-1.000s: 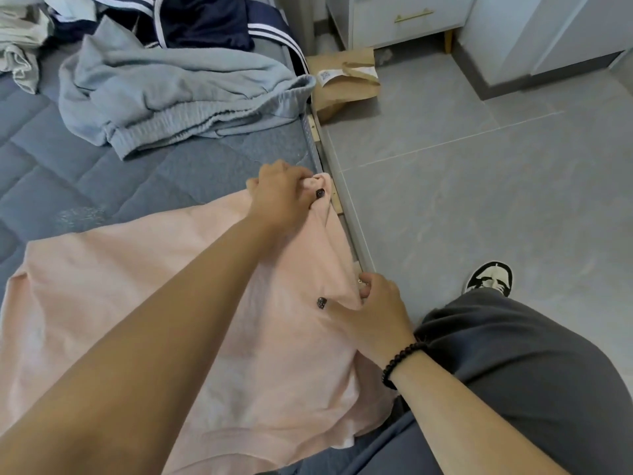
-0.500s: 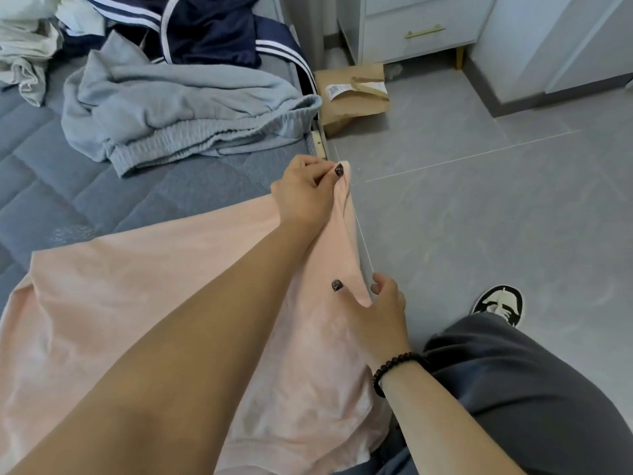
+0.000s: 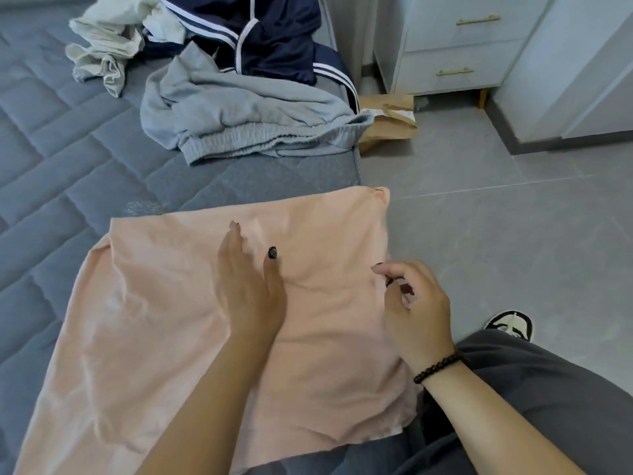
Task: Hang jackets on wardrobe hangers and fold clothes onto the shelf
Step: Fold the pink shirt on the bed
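A peach-pink garment [image 3: 164,323] lies spread flat on the grey quilted mattress [image 3: 61,159], its right edge hanging over the bed's side. My left hand [image 3: 248,286] rests flat on the middle of the cloth with straight fingers. My right hand [image 3: 416,310], a dark bead bracelet on its wrist, hovers at the garment's right edge with loosely curled fingers and holds nothing. Farther up the bed lie a crumpled grey sweatshirt [image 3: 246,114], a navy jacket with white stripes [image 3: 267,39] and a cream garment [image 3: 106,42].
A brown paper bag [image 3: 390,125] sits on the grey tiled floor [image 3: 513,234] beside the bed. A white drawer unit with gold handles [image 3: 459,46] stands behind it. My grey trouser leg [image 3: 534,399] and a black-and-white shoe [image 3: 510,325] are at lower right.
Both hands have let go of the pink garment's right edge. The cloth now lies flat, the left hand has moved onto its middle, and the view has tilted up the bed.
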